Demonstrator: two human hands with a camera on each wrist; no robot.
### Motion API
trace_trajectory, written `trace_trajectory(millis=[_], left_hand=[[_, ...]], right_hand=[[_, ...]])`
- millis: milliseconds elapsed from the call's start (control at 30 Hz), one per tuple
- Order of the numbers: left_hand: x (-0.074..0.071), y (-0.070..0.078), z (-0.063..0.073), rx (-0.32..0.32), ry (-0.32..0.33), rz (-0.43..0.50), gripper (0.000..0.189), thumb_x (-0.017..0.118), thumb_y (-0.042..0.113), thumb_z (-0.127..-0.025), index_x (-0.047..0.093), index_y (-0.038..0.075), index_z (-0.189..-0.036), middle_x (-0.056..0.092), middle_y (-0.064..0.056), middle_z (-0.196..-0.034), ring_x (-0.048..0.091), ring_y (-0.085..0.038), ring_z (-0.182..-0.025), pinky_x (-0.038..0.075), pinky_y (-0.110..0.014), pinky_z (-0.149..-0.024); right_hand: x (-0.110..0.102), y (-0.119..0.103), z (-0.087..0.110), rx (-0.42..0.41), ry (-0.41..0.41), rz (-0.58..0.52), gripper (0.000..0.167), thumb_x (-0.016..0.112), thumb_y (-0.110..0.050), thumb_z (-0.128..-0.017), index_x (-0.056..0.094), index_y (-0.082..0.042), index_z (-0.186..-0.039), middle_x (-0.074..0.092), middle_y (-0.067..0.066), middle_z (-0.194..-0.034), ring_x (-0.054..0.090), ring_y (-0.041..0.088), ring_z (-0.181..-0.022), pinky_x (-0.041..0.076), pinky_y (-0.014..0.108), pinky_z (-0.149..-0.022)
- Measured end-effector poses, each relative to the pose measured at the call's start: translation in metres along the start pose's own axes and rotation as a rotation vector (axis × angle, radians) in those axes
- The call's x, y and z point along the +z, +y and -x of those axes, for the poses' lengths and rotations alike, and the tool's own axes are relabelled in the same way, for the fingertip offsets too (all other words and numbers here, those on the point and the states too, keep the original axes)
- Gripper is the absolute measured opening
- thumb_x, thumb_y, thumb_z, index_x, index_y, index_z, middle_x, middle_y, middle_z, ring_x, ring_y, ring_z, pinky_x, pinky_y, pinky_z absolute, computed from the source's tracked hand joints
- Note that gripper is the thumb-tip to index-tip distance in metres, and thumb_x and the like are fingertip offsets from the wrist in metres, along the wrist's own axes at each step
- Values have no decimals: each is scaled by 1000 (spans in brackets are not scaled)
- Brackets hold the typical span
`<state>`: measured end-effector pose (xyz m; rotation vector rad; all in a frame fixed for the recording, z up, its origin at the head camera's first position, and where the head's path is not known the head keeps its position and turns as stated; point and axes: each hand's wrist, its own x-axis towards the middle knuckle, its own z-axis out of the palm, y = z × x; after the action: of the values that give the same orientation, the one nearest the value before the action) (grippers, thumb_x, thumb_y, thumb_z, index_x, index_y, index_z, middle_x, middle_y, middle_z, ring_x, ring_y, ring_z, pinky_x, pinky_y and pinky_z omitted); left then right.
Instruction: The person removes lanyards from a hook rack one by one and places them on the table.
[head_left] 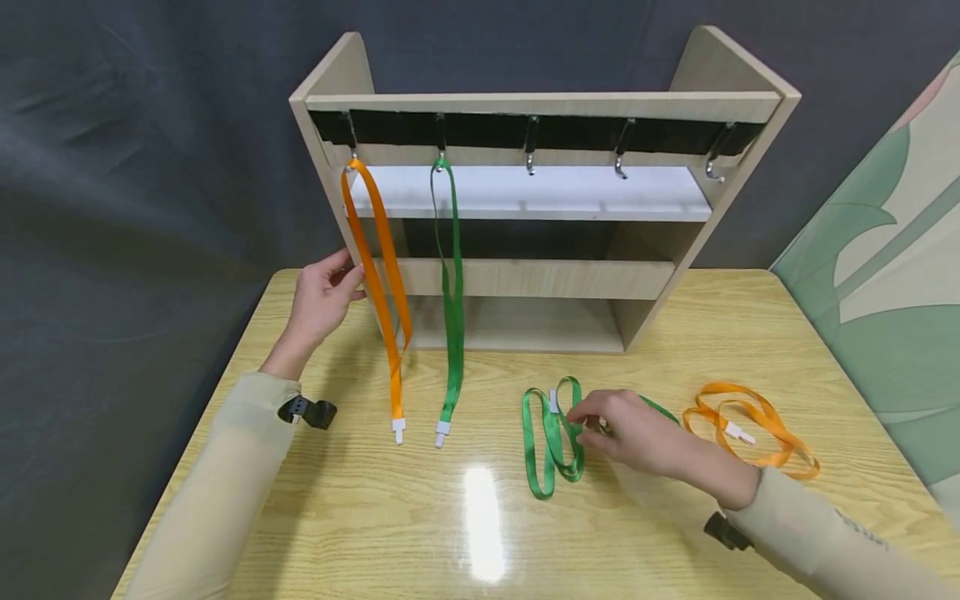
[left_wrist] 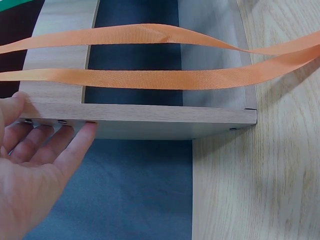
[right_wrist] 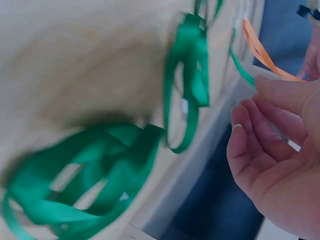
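My left hand (head_left: 326, 292) grips the left side panel of a wooden rack (head_left: 525, 279); in the left wrist view, the thumb lies on the panel's front edge and the fingers (left_wrist: 75, 150) press its outer face. Close by hangs an orange lanyard (head_left: 386, 242) on the leftmost hook, with a green lanyard (head_left: 453, 317) on the neighbouring hook. My right hand (head_left: 626, 429) hovers above the table, loosely curled, nothing visible in its fingers. Beside its fingertips lies a loose green lanyard (head_left: 551, 437). Another green lanyard (right_wrist: 85, 175), mostly hidden behind the hand in the head view, appears blurred in the right wrist view.
An orange lanyard (head_left: 750, 425) with a white clip lies coiled at the right of the wooden table (head_left: 375, 517). Three bare metal hooks (head_left: 531, 158) line the rack's black strip to the right. Dark cloth (head_left: 150, 167) hangs behind.
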<state>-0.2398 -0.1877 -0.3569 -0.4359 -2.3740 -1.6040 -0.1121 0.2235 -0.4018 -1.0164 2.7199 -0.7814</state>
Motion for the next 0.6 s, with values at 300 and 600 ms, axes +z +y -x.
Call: trace_trajectory(millis=[300,600], left_hand=[[-1,1,0,2,5,2,37,54,13,-99,56,5,-134,61,-16,-118,61,-23,-98,56,-41,-75],[-1,-2,0,5,0,7,37,53,13,-99,55,3,-135,61,-17,-118,61,-22,-99,56,-40,-76]], right_hand=[[-24,-8,-26,-17,120,-30,22,74,-11,-84,71,-8,-106,67,-3,-99,62,15,-86,55,34,-66],[-48,-31,-58,-74,289,-85,28,75,-12,-84,69,-4,-109,68,4,-103,65,19,-89,56,30,-68]])
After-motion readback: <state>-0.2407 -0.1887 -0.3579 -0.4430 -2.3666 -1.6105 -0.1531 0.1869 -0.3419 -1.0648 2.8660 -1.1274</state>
